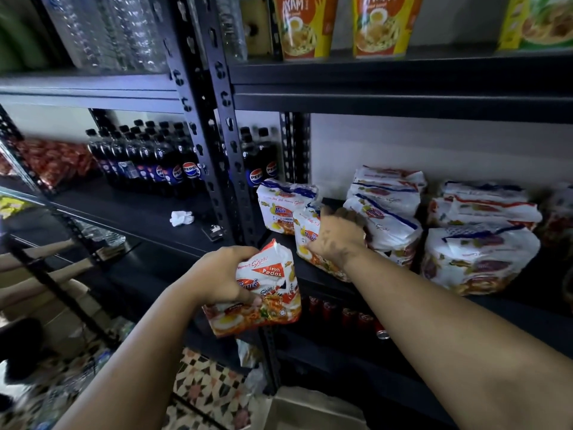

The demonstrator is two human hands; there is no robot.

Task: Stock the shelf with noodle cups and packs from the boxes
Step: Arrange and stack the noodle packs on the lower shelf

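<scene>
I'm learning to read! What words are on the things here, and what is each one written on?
"Pedas", "Shiok": noodle pack held by the left hand.
"PEPSI": cola bottles.
"AYAM": noodle cups up top.
Packs under the right hand and stacked beside: too blurred.

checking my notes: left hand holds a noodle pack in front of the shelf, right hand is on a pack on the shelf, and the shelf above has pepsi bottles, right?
Not quite. The head view shows noodle cups on the shelf above; the Pepsi bottles stand on the same level as the packs, further left. The left hand does hold a noodle pack, and the right hand is on a shelved pack.
</scene>
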